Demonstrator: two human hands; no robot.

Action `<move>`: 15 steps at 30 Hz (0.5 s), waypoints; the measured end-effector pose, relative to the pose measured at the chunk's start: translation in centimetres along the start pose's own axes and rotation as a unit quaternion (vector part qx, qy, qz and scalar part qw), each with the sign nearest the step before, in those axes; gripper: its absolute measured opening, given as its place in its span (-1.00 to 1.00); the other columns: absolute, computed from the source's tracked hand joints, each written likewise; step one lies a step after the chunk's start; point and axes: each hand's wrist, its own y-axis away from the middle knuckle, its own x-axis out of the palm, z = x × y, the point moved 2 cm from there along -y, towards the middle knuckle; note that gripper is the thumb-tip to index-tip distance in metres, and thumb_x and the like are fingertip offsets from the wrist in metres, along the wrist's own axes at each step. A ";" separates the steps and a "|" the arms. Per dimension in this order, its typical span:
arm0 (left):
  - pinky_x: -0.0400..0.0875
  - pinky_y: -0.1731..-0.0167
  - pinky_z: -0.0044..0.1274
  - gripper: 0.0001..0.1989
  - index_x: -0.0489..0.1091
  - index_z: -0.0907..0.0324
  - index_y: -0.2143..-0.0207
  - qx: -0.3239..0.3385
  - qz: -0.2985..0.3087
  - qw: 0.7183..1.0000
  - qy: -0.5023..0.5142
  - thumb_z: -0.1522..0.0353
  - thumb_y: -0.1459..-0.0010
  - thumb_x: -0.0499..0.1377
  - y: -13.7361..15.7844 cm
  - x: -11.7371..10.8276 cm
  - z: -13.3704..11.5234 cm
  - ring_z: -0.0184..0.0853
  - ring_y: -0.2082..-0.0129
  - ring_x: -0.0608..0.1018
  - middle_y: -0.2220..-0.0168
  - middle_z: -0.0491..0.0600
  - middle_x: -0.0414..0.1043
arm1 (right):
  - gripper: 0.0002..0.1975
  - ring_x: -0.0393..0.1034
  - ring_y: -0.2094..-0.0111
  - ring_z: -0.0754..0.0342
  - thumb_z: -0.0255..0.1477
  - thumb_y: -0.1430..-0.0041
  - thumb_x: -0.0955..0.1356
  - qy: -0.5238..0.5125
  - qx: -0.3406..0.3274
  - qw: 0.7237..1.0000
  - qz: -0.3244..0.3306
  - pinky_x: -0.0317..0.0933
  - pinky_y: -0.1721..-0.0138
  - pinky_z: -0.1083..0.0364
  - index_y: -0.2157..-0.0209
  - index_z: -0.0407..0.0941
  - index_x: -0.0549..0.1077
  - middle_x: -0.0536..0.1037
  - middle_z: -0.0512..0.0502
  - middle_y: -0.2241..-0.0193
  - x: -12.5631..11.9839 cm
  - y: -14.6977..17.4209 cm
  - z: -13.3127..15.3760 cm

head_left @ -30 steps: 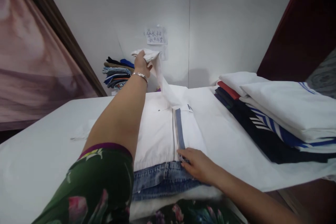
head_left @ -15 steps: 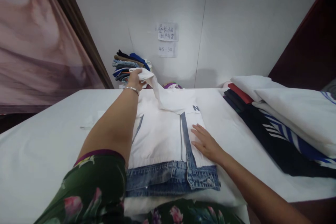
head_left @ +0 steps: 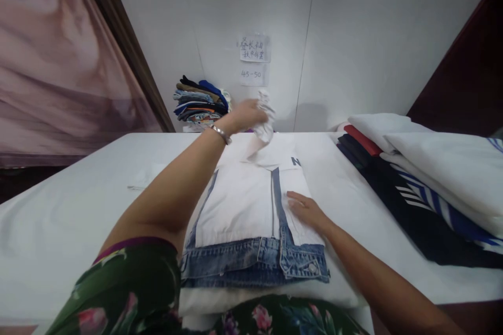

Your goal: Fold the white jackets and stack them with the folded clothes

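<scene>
White-and-denim jacket (head_left: pixel 236 204): lies flat at the white table (head_left: pixel 78 193), runs lengthwise toward the wall (head_left: pixel 353 36), rises at the far end into a bunched sleeve (head_left: pixel 266 124) clamped in the left hand's (head_left: pixel 248 115) fingers. Has its denim hem (head_left: pixel 226 261) nearer the right hand (head_left: pixel 309 213), fingers slightly apart, contact uncertain.

The garment (head_left: pixel 238 204) pairs matt cloth with a rough denim band (head_left: pixel 231 263). The bracelet (head_left: pixel 221 134) is glossy metal; the curtain (head_left: pixel 47 63) seems smooth cloth.
</scene>
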 end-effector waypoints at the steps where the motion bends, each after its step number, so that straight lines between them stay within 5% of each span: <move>1: 0.41 0.18 -0.35 -0.87 0.40 0.23 0.56 0.015 0.079 0.991 -0.106 0.60 0.13 0.20 2.0 1.6 -0.1 -0.14 0.35 0.56 0.55 -0.04 0.42 | -0.45 0.24 -0.20 -0.12 -0.04 -0.09 0.35 -0.076 0.016 0.996 -0.037 0.05 -0.23 -0.17 -0.02 -0.09 0.47 0.43 -0.21 -0.12 -0.6 -0.2 0.2; 4: 0.39 0.19 -0.34 -0.88 0.38 0.20 0.54 0.126 0.256 0.889 -0.359 0.57 0.12 0.20 9.7 6.6 1.5 -0.16 0.36 0.54 0.50 0.00 0.44 | -0.48 0.37 -0.10 -0.10 -0.08 -0.11 0.34 -0.262 0.052 0.961 -0.068 0.22 -0.13 -0.13 -0.03 -0.08 0.44 0.52 -0.18 -0.03 -1.8 -0.8 0.8; 8: 0.42 0.35 -0.36 -0.85 0.43 0.25 0.33 0.185 0.429 0.695 -0.546 0.50 0.03 0.16 18.9 11.2 8.0 -0.14 0.32 0.53 0.25 0.14 0.48 | -0.40 0.46 0.00 -0.16 -0.03 -0.22 0.18 -0.344 0.139 0.929 0.008 0.33 -0.01 -0.13 0.00 -0.22 0.45 0.58 -0.30 0.09 -1.7 -0.8 0.2; 11: 0.43 0.38 -0.36 -0.80 0.42 0.30 0.22 0.182 0.439 0.670 -0.569 0.44 -0.08 0.10 21.9 12.0 11.6 -0.13 0.27 0.52 0.21 0.17 0.46 | -0.42 0.50 0.07 -0.17 -0.08 -0.20 0.21 -0.363 0.175 0.915 0.014 0.37 0.06 -0.14 -0.04 -0.23 0.41 0.60 -0.30 0.13 -1.3 -0.5 -0.8; 15: 0.41 0.34 -0.34 -0.77 0.37 0.30 0.16 0.187 0.402 0.692 -0.570 0.47 -0.13 0.04 22.5 11.2 11.8 -0.13 0.24 0.49 0.17 0.17 0.44 | -0.26 0.53 0.16 -0.11 -0.40 0.01 0.36 -0.358 0.146 0.921 -0.054 0.40 0.12 -0.09 -0.24 -0.15 0.17 0.59 -0.20 0.10 -1.9 -0.1 -1.1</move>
